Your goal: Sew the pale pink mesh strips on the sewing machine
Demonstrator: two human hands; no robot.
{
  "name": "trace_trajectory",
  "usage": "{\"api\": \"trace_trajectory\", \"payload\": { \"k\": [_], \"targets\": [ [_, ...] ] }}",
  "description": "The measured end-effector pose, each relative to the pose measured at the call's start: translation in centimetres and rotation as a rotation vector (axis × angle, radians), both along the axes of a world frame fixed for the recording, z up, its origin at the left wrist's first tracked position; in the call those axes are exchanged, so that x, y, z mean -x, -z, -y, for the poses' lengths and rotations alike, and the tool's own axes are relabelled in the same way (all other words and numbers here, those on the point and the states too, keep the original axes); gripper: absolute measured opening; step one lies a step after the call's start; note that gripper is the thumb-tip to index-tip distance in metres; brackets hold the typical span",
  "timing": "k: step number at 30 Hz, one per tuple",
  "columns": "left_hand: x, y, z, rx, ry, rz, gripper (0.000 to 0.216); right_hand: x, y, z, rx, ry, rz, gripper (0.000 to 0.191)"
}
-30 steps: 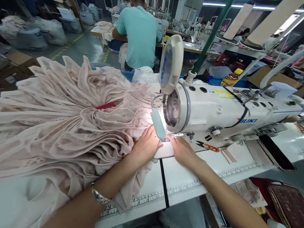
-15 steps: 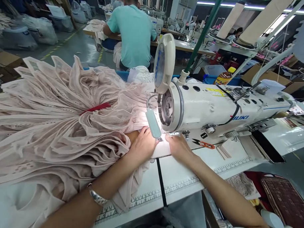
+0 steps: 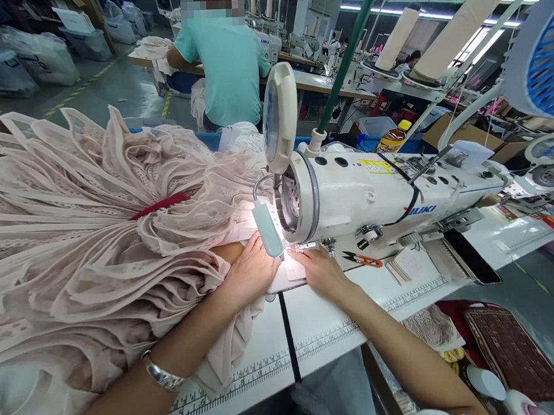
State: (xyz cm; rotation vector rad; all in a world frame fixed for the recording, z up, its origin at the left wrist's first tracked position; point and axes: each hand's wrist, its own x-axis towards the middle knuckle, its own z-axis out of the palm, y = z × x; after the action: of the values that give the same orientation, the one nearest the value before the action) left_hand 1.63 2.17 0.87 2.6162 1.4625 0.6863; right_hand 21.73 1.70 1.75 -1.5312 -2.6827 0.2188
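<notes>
My left hand (image 3: 254,270) lies flat, fingers stretched out, on pale pink fabric beside the needle area of a white sewing machine (image 3: 349,196). A grey-green lamp (image 3: 267,229) covers part of its fingertips. My right hand (image 3: 323,271) rests on the machine bed with fingers extended toward the presser foot, over the edge of a small pale fabric piece (image 3: 295,270) lit by the lamp. Its undermost fingers are hidden. A large gathered bundle of pale pink lace-edged garments (image 3: 92,250), tied with a red strip (image 3: 161,205), spreads left of the machine, over and around my left forearm.
Orange thread snips (image 3: 363,259) and a stack of pale pieces (image 3: 404,265) lie right of my right hand. Ruler tape (image 3: 327,341) runs along the table's front edge. A bottle (image 3: 392,137) and a blue fan (image 3: 537,56) stand behind. A co-worker (image 3: 229,70) sits ahead.
The camera view has turned slightly right, so everything sits farther left. The small pale piece shows more clearly between my hands. Both hands stay by the needle area.
</notes>
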Motion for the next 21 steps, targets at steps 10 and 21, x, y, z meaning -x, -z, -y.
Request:
{"api": "trace_trajectory", "payload": {
  "k": [10,21],
  "targets": [
    [0.0,0.0,0.0,-0.015,-0.008,0.02,0.015,0.0,0.2,0.0,-0.028,-0.007,-0.044,0.06],
    [0.0,0.1,0.0,-0.045,-0.012,0.009,0.014,0.7,-0.8,0.1,0.042,0.011,0.052,0.059]
  ]
}}
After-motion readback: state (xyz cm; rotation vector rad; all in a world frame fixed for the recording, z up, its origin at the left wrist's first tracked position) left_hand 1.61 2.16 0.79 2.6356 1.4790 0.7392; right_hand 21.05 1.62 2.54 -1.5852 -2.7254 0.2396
